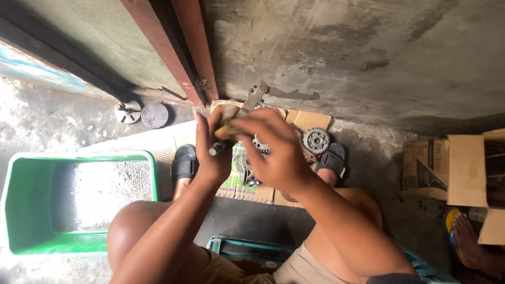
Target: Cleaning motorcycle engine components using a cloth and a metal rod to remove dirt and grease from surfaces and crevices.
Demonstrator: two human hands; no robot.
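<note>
My left hand (210,150) grips a slim metal tool or rod (216,148) whose end pokes out below the fingers. My right hand (276,150) closes over a dirty cloth (227,122) wrapped around the top of that tool. Both hands hover above flattened cardboard (311,120) where a round toothed gear (316,140) and other metal engine parts (246,167) lie between my sandalled feet (185,162). A flat metal wrench-like piece (256,95) lies just beyond the cardboard.
A green plastic tub (31,194) stands at the left. Two round metal parts (142,113) lie near a red door frame (179,58). An open cardboard box (457,168) and another person's foot (468,236) are at the right.
</note>
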